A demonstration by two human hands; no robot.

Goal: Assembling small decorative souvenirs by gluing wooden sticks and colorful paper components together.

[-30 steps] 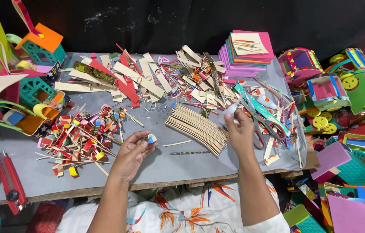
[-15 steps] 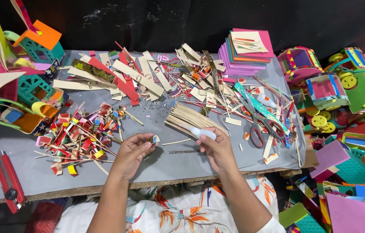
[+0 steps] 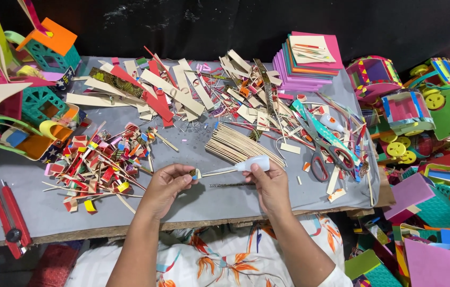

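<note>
Left hand (image 3: 165, 187): we pinch a small coloured paper flag (image 3: 197, 174) between thumb and fingertips, the fingers closed on it.
Right hand (image 3: 268, 180): we grasp a small white glue bottle (image 3: 253, 163), fingers wrapped round its body, the nozzle pointing toward the left-hand pinch.
Stick: a thin wooden stick (image 3: 219, 171) runs between our two grips, from the flag to the nozzle tip; whether nozzle and stick touch we cannot tell.
Below the grips: a dark patterned strip (image 3: 226, 185) lies on the grey table (image 3: 193, 204), just under the stick.
Beyond the right grip: a bundle of plain wooden sticks (image 3: 235, 146) lies just past the bottle, touching nothing we hold.
Outward of the left grip: a heap of finished flags on sticks (image 3: 100, 165) spreads near the left hand.
Outward of the right grip: scissors (image 3: 323, 157) with grey handles lie near, among paper scraps.
Far beyond the grips: a litter of cream and red paper strips (image 3: 166, 93), and a stack of coloured foam sheets (image 3: 307, 61) well apart.
Far outward of the left grip: a red utility knife (image 3: 10, 218) at the table edge.
</note>
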